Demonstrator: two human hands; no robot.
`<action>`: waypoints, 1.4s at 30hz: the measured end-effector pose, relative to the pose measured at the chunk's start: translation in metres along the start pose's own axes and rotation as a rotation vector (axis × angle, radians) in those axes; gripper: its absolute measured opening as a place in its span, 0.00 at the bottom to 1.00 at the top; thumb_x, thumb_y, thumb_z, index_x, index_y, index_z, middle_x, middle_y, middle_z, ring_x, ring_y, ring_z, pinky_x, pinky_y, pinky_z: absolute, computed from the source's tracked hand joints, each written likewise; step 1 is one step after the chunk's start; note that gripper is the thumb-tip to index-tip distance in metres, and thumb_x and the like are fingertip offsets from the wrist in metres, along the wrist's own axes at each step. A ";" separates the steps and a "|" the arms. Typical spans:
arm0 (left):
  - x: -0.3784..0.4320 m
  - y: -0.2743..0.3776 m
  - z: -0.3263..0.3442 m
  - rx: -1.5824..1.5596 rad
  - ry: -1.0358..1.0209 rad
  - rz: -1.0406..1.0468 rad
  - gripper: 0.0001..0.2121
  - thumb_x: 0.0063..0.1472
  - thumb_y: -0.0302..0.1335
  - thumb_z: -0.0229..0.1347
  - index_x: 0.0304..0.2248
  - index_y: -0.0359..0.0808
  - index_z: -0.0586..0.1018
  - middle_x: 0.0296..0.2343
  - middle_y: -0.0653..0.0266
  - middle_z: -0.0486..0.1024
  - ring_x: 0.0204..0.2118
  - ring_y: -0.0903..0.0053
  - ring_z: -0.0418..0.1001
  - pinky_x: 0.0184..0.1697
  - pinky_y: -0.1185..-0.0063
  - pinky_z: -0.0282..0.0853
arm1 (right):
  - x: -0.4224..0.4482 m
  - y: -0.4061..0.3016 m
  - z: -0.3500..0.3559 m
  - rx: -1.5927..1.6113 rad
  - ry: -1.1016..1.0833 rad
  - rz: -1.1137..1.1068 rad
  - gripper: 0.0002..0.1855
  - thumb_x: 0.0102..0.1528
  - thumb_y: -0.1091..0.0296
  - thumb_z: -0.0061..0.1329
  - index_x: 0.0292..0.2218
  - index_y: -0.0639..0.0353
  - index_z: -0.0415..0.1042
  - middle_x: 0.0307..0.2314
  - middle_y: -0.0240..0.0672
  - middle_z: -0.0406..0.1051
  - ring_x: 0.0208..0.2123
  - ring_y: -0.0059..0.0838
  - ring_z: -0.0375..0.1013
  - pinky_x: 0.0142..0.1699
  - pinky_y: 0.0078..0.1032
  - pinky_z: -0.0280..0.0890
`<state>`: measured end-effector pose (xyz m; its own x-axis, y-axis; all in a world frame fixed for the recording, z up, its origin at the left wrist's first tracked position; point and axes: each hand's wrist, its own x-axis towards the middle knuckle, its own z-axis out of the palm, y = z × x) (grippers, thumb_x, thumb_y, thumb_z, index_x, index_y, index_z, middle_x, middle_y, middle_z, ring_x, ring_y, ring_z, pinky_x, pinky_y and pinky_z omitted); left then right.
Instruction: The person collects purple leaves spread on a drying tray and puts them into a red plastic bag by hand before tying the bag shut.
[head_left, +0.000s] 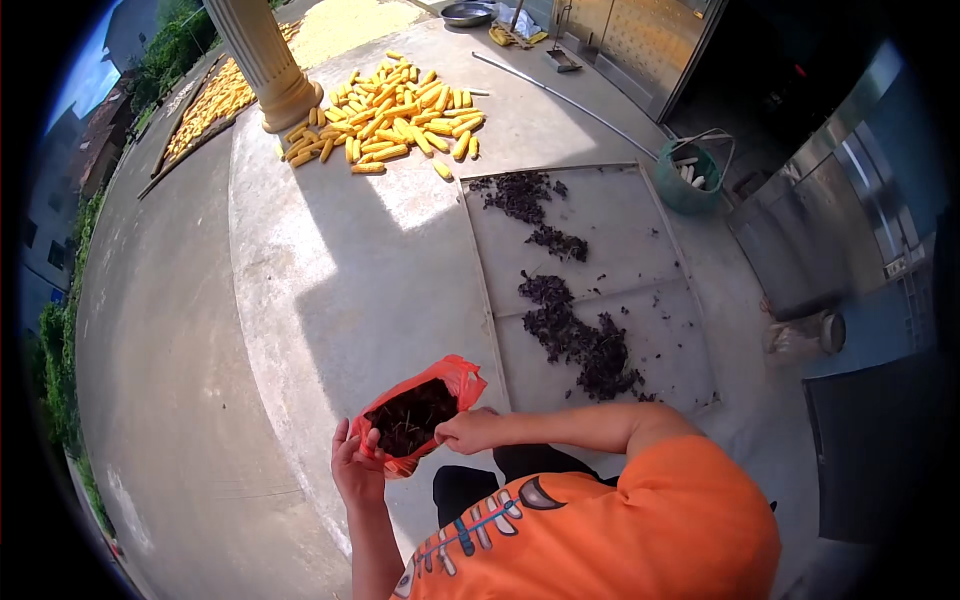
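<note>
A red plastic bag (461, 377) hangs with its mouth spread between my hands, and dark dried leaves (412, 416) with a few pale stems fill it. My left hand (360, 461) grips the bag's left rim, fingers curled over the edge. On the opposite side, my right hand (469, 431) pinches the rim in a closed fist. Just beyond, a framed mesh screen (622, 259) lies flat on the concrete floor. Clumps of the same dark leaves (559, 319) are strewn down its left half, with loose bits scattered rightward.
Corn cobs (397, 112) are heaped beside a fluted column (259, 60). A green bucket (686, 184) holding pale cobs stands past the screen's far right corner, near a long metal pole (562, 97). At right are a jar (806, 335) and a dark panel (877, 450).
</note>
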<state>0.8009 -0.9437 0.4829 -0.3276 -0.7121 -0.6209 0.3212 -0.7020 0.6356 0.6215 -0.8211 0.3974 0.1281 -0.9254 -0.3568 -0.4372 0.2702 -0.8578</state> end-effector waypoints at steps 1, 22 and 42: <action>0.022 0.005 0.010 0.012 -0.031 -0.015 0.26 0.53 0.20 0.43 0.53 0.36 0.55 0.42 0.57 0.66 0.34 0.72 0.73 0.26 0.80 0.67 | 0.012 0.008 -0.008 0.004 0.057 0.009 0.11 0.47 0.69 0.37 0.32 0.58 0.69 0.26 0.41 0.72 0.31 0.40 0.72 0.35 0.34 0.64; 0.411 -0.018 0.277 0.542 -0.584 -0.401 0.20 0.57 0.24 0.41 0.51 0.35 0.57 0.40 0.63 0.67 0.42 0.73 0.68 0.38 0.77 0.65 | 0.059 0.317 -0.009 1.119 1.181 0.753 0.19 0.45 0.68 0.47 0.41 0.61 0.67 0.26 0.34 0.71 0.18 0.20 0.67 0.21 0.21 0.62; 0.634 -0.344 0.363 1.263 -1.180 0.276 0.25 0.51 0.12 0.38 0.51 0.32 0.64 0.52 0.67 0.57 0.28 0.86 0.63 0.22 0.93 0.58 | -0.061 0.669 0.096 0.984 1.685 1.557 0.30 0.45 0.55 0.49 0.49 0.57 0.63 0.40 0.44 0.69 0.42 0.37 0.68 0.48 0.28 0.61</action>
<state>0.1599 -1.1507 0.0370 -0.9854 -0.0094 -0.1700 -0.1661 0.2728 0.9476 0.4062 -0.5582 -0.1900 -0.4078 0.7210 -0.5602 0.8892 0.1744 -0.4229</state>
